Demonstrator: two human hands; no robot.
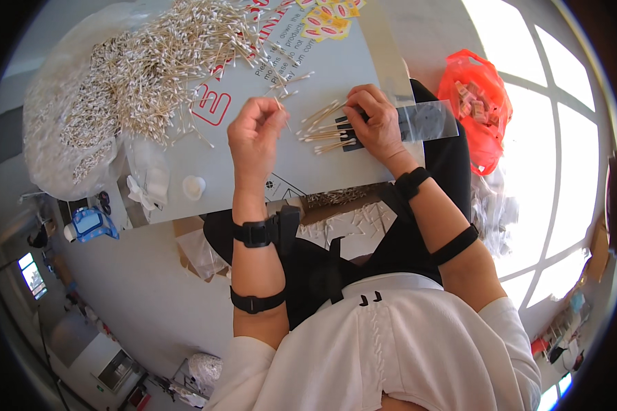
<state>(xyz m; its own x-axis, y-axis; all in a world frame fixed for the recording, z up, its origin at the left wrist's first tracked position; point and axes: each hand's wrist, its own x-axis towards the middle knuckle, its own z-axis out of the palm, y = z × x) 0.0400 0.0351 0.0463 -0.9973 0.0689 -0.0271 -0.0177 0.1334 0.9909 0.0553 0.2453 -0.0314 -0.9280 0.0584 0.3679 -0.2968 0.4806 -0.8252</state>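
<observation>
My left hand (257,133) is closed in a pinch, with a cotton swab (286,119) between thumb and forefinger. Just right of it, several cotton swabs (315,137) lie in a loose fan on the grey table, white tips toward the left. Curled over the other ends of these swabs, my right hand (376,123) has its thumb and fingertips pressed together on them. Beneath that hand a dark flat strip and a clear plastic sleeve (440,120) reach past the table's right edge. A large heap of swabs (151,75) covers the table's far left, partly in a clear bag (41,147).
Small yellow packets (329,24) lie at the far edge. Near the front left are a small white round tub (194,187) and a blue-and-white package (92,224). A red plastic bag (504,120) with small packs hangs right. Loose swabs lie in a box (349,222) below the table edge.
</observation>
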